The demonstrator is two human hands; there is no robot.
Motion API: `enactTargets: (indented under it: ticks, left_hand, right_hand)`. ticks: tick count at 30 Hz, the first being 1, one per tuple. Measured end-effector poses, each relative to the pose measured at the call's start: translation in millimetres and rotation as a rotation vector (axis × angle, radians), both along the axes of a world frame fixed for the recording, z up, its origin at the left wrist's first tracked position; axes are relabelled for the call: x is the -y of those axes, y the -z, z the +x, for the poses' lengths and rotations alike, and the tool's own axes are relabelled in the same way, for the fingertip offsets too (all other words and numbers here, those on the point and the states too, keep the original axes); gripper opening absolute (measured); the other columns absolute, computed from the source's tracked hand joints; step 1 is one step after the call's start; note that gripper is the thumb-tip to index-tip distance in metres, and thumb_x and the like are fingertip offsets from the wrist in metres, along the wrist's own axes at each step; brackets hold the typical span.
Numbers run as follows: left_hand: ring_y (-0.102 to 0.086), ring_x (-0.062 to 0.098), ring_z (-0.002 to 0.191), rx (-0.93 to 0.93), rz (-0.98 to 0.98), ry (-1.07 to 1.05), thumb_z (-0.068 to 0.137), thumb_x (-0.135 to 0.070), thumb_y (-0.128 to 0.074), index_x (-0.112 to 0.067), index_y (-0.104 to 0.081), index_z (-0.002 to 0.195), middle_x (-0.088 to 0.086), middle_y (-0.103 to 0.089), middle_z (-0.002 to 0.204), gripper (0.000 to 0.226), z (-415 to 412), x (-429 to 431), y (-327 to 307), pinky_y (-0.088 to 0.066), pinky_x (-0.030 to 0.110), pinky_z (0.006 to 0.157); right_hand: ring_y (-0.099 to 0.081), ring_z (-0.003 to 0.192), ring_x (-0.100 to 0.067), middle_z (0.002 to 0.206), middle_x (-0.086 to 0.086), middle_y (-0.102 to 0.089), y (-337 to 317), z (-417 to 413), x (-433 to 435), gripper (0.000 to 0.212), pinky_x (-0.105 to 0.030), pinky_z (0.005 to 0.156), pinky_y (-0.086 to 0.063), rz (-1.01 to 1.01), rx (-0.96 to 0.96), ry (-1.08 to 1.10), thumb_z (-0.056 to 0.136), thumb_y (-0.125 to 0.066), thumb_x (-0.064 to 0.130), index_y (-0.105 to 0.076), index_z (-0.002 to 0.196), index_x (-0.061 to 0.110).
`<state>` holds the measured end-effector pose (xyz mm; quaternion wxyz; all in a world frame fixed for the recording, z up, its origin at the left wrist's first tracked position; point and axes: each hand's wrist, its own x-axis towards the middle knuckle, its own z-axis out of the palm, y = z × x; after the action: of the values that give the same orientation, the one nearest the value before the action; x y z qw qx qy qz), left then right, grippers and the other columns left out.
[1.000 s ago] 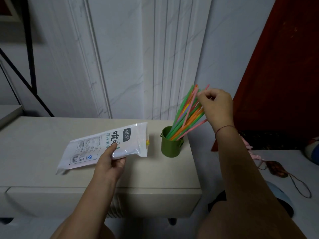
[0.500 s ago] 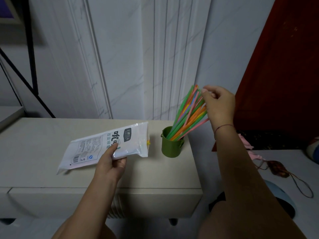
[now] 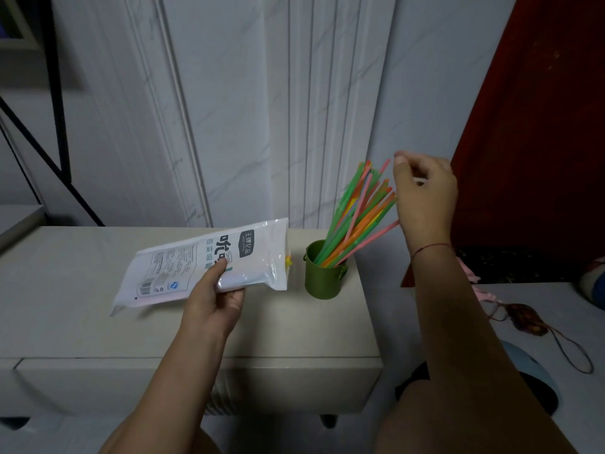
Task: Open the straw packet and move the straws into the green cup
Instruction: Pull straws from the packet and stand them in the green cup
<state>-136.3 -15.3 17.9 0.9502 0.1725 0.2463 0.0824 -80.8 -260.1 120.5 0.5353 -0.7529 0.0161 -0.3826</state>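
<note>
One view is given, from a wide-angle camera worn on the head. It is directed forward and downward, at close range. The pale cream tabletop [image 3: 82, 290] is seen from above, the white panelled wall [image 3: 229, 93] is met nearly frontally, and the left hand [image 3: 212, 306] holding the white plastic straw packet [image 3: 183, 267] is placed near the centre.

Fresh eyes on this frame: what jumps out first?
The bright bundle of straws fanning out of the green cup near the right edge of the cabinet top, with the right hand beside their tips. Then the white packet, gripped by the left hand just left of the cup.
</note>
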Motion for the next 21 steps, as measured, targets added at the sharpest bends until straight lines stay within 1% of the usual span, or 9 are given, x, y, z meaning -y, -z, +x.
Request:
enactTargets:
  ticks: [2, 5, 8, 10, 12, 15, 17, 19, 21]
  left_hand:
    - [-0.07, 0.019, 0.099, 0.036, 0.024, -0.001, 0.087, 0.004, -0.059, -0.014, -0.064, 0.104, 0.005, -0.076, 0.094, 0.025, 0, 1, -6, -0.058, 0.037, 0.082]
    - [-0.072, 0.019, 0.094, 0.093, 0.036, -0.009, 0.087, 0.004, -0.06, -0.014, -0.063, 0.11, 0.005, -0.076, 0.099, 0.029, 0, 4, -15, -0.059, 0.038, 0.08]
    - [-0.073, 0.018, 0.092, 0.138, 0.081, -0.005, 0.087, 0.004, -0.06, -0.013, -0.062, 0.114, 0.005, -0.076, 0.099, 0.033, 0, 8, -21, -0.058, 0.037, 0.081]
    - [-0.072, 0.017, 0.095, 0.163, 0.136, -0.005, 0.087, 0.004, -0.06, -0.014, -0.061, 0.121, 0.004, -0.075, 0.103, 0.038, 0, 10, -23, -0.057, 0.038, 0.084]
    - [-0.071, 0.017, 0.098, 0.173, 0.192, -0.009, 0.086, 0.004, -0.061, -0.014, -0.06, 0.123, 0.003, -0.074, 0.107, 0.041, -1, 11, -24, -0.056, 0.038, 0.087]
    - [-0.068, 0.018, 0.105, 0.185, 0.32, -0.009, 0.086, 0.002, -0.063, -0.016, -0.061, 0.12, 0.005, -0.071, 0.114, 0.039, -5, 12, -23, -0.055, 0.037, 0.091]
    - [-0.068, 0.019, 0.106, 0.202, 0.444, -0.028, 0.085, 0.001, -0.064, -0.014, -0.058, 0.127, 0.006, -0.069, 0.119, 0.045, -8, 15, -24, -0.055, 0.035, 0.088]
    - [-0.068, 0.019, 0.106, 0.239, 0.584, -0.055, 0.085, 0.001, -0.065, -0.013, -0.053, 0.134, 0.005, -0.069, 0.118, 0.052, -11, 20, -27, -0.056, 0.034, 0.087]
    - [-0.067, 0.018, 0.106, 0.269, 0.697, -0.077, 0.085, 0.0, -0.065, -0.015, -0.054, 0.132, 0.004, -0.069, 0.118, 0.052, -14, 25, -30, -0.056, 0.033, 0.087]
  right_hand:
    - [-0.057, 0.089, -0.003, 0.104, 0.0, -0.059, -5, -18, -9, 0.016, -0.013, 0.082, -0.048, 0.044, 0.083, -0.068, 0.092, -0.053, 0.02, -0.066, 0.1, 0.021]
    - [-0.061, 0.09, -0.009, 0.101, -0.006, -0.065, 12, -43, -36, 0.013, -0.019, 0.082, -0.051, 0.09, 0.107, -0.268, 0.091, -0.054, 0.02, -0.065, 0.098, 0.02]
    - [-0.061, 0.081, -0.002, 0.091, -0.001, -0.068, 47, -57, -60, 0.012, -0.016, 0.073, -0.05, 0.122, -0.063, -0.385, 0.09, -0.058, 0.017, -0.068, 0.096, 0.016]
    - [-0.059, 0.072, -0.001, 0.083, 0.004, -0.066, 69, -61, -69, 0.012, -0.012, 0.06, -0.047, 0.266, -0.241, -0.443, 0.091, -0.057, 0.012, -0.067, 0.096, 0.014]
    - [-0.056, 0.07, -0.007, 0.081, 0.001, -0.063, 84, -62, -71, 0.012, -0.013, 0.052, -0.046, 0.461, -0.387, -0.489, 0.091, -0.055, 0.011, -0.065, 0.097, 0.013]
    - [-0.058, 0.079, -0.014, 0.092, -0.006, -0.062, 93, -59, -71, 0.015, -0.018, 0.054, -0.051, 0.702, -0.538, -0.592, 0.093, -0.053, 0.016, -0.062, 0.105, 0.014]
    - [-0.064, 0.091, -0.019, 0.106, -0.009, -0.065, 92, -58, -70, 0.024, -0.024, 0.059, -0.056, 0.903, -0.626, -0.707, 0.094, -0.051, 0.021, -0.058, 0.115, 0.011]
    - [-0.066, 0.095, -0.023, 0.107, -0.01, -0.068, 92, -59, -70, 0.026, -0.029, 0.064, -0.059, 1.059, -0.689, -0.804, 0.096, -0.047, 0.025, -0.059, 0.114, 0.01]
    - [-0.064, 0.097, -0.024, 0.109, -0.009, -0.067, 93, -58, -71, 0.032, -0.031, 0.068, -0.058, 1.141, -0.738, -0.854, 0.098, -0.04, 0.03, -0.058, 0.116, 0.011]
